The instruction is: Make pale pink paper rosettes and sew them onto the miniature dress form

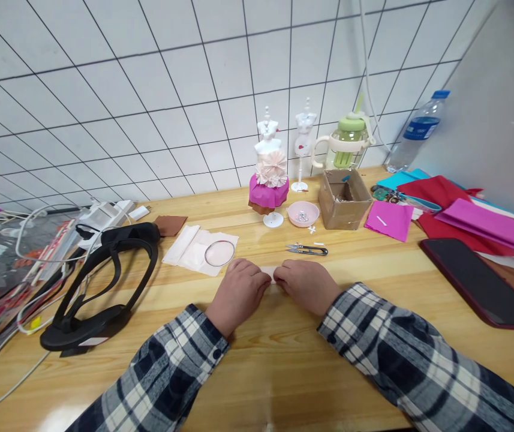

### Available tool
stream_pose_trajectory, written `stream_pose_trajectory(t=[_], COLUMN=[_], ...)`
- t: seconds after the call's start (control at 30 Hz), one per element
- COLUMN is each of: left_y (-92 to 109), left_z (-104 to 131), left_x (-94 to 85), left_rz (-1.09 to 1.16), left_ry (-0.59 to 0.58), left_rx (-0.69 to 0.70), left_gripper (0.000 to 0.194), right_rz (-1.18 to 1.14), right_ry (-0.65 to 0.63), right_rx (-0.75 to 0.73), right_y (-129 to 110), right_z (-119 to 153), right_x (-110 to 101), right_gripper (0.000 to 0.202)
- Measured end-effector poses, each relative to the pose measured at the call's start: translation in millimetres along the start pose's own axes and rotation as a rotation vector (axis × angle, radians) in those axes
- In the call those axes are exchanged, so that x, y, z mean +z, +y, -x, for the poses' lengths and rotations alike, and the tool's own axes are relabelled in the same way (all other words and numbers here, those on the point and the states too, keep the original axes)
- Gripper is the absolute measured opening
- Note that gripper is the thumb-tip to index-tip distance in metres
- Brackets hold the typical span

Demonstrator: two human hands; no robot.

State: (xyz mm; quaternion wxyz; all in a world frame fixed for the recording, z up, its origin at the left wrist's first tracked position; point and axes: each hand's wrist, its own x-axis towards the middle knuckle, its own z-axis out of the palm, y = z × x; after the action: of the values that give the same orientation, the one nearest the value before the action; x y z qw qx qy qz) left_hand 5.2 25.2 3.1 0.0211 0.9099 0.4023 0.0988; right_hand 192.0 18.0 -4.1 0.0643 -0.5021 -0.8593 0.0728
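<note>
My left hand [243,291] and my right hand [306,285] face each other low over the table, fingers pinched. Between the fingertips shows a small pale pink piece of thin paper or fabric [273,275], mostly covered by the fingers. Thread snips [307,249] lie just beyond my right hand. Beyond my left hand a metal ring [219,253] rests on a pale pink sheet [187,251]. Farther back stands a mini dress form [268,133] dressed in pale pink pleats [271,168] over a magenta skirt [268,191].
A pink bowl [303,215] with small bits, a cardboard box [344,201], a bare dress form [304,129] and a cup [349,144] stand at the back. A phone [481,282] and coloured sheets [499,225] lie right; a black headset strap [104,288] and cables lie left.
</note>
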Motion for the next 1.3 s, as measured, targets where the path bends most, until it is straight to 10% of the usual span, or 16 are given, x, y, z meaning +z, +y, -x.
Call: stream_pose_trajectory(t=[1.3], left_y=[-1.3], left_z=[-1.4], left_x=[-1.3], left_rz=[0.021], left_ry=[-0.024], left_rx=[-0.002], left_gripper=[0.021], right_rz=[-0.069], right_ry=[0.007], right_rx=[-0.019], right_y=[3.7], right_z=[1.9], right_x=[-3.3], right_gripper=[0.021])
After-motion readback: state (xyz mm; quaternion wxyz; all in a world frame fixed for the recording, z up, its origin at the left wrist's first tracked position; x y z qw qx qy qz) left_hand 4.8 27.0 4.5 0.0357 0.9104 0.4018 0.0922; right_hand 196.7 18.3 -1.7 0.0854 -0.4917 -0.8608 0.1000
